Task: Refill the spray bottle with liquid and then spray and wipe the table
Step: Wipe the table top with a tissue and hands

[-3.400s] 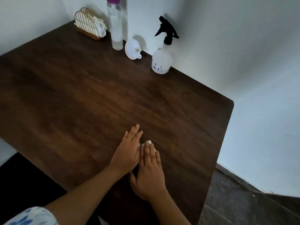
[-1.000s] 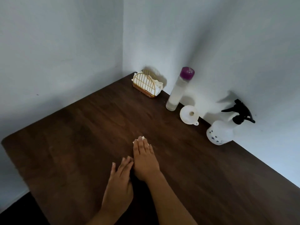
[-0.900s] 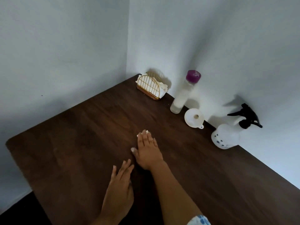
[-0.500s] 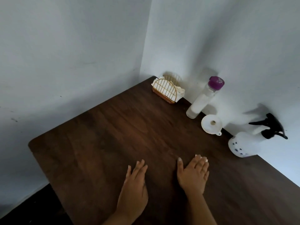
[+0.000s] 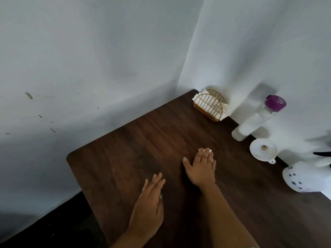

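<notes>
Your right hand presses a white tissue flat on the table, fingers together (thumb splayed), left hand resting flat nearby, fingers together.

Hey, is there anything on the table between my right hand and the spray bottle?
Nothing visible does. Bare table lies between the right hand, flat on the tissue, and the spray bottle. The funnel sits farther back, by the wall, off that line.
</notes>
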